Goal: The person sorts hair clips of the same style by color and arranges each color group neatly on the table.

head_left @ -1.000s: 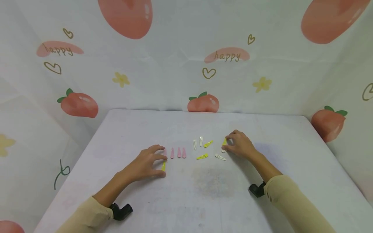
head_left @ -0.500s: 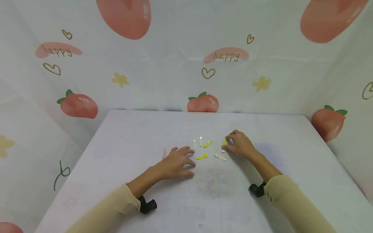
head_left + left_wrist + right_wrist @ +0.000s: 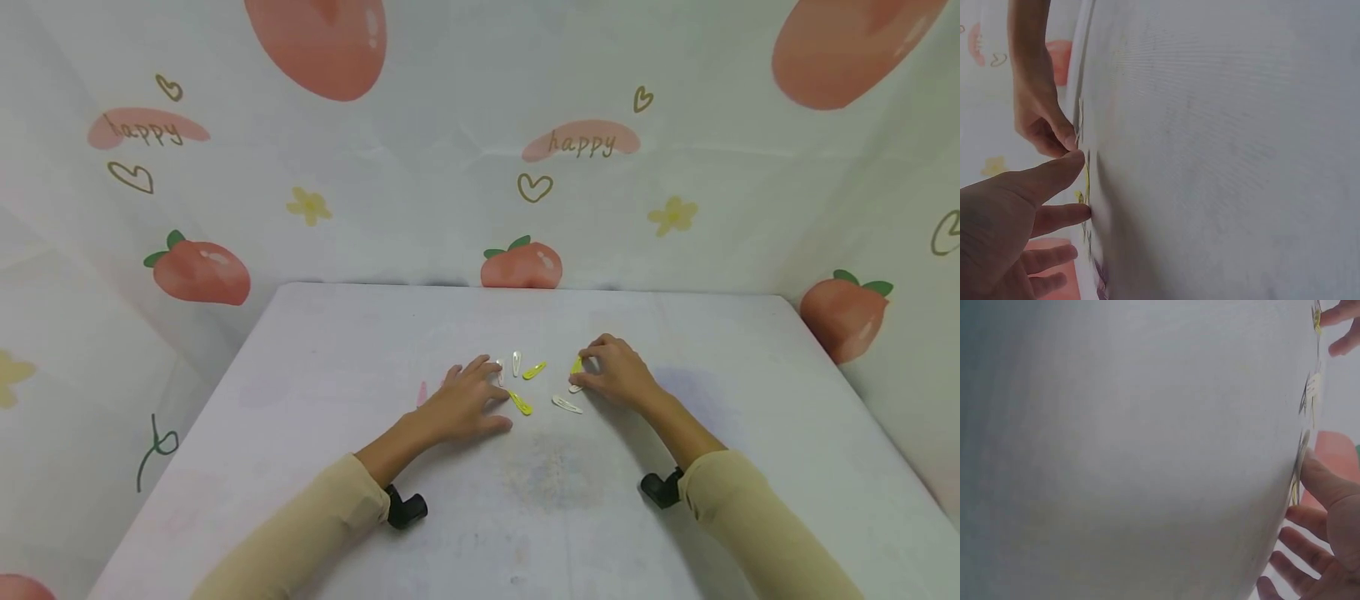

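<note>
My left hand (image 3: 468, 404) lies low over the table with its fingers spread. Its index fingertip touches the upper end of a yellow hair clip (image 3: 520, 403); the thumb stands apart below. A white hair clip (image 3: 500, 372) shows just beyond the fingertips, and one pink hair clip (image 3: 422, 393) is seen to the left, the other pink ones mostly hidden behind the hand. My right hand (image 3: 617, 375) rests at another yellow hair clip (image 3: 577, 365), index finger at its top and thumb by a white clip (image 3: 575, 388) at its lower end. In the right wrist view those fingers look nearly straight.
Between the hands lie a white clip (image 3: 517, 363), a yellow clip (image 3: 534, 371) and a slanted white clip (image 3: 567, 404). The white table (image 3: 360, 333) meets a peach-printed cloth (image 3: 420, 208) at its far edge. Each wrist wears a black camera (image 3: 407, 510).
My left hand has moved right from the pink clips to the middle yellow clip. That clip has turned, its left end now pointing up and away. The right hand has stayed put.
</note>
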Tool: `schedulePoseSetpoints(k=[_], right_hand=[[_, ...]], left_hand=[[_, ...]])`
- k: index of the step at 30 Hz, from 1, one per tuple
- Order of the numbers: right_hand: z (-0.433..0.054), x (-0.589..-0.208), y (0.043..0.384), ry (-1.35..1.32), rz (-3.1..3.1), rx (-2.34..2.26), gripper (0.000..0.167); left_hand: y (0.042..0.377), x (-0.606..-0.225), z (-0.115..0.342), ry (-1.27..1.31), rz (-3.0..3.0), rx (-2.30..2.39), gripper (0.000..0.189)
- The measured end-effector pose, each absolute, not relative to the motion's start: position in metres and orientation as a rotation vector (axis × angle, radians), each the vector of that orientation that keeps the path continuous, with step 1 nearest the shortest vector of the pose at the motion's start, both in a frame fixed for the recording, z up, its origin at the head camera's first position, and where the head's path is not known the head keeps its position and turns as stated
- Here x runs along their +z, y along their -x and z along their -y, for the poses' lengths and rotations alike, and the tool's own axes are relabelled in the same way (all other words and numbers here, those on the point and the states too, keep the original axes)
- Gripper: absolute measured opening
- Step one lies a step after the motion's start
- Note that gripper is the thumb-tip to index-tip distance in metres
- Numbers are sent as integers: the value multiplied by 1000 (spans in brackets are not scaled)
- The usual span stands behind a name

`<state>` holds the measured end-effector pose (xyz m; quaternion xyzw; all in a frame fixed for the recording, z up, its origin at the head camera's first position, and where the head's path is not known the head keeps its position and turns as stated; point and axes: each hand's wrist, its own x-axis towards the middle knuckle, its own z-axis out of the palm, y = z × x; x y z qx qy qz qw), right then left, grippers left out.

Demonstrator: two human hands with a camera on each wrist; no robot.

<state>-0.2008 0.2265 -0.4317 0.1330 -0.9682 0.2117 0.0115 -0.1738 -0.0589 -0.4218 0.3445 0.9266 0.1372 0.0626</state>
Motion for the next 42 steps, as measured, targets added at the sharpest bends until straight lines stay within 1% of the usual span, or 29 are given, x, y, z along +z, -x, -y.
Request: schedulePoseSetpoints(k=[14,26,30,35,42], right_hand=[[-229,-433,202,-429,3017,681,51],[-227,-431,203,-407,3036,662,50],[-226,-431,202,-403,3042,653,51],[-227,-431,202,-392,3053,651,52],[-226,-430,203,-400,3060,662,52]], left_hand=[[183,-428,45,-1069,-2871,410,57],[192,-431,43,-1062,-2842,442,55],[192,-430,45,-1095,-2816,478,52],[186,-425,57,-1146,-2804,509,50],[165,-418,102,-1064,-2797,673,53]])
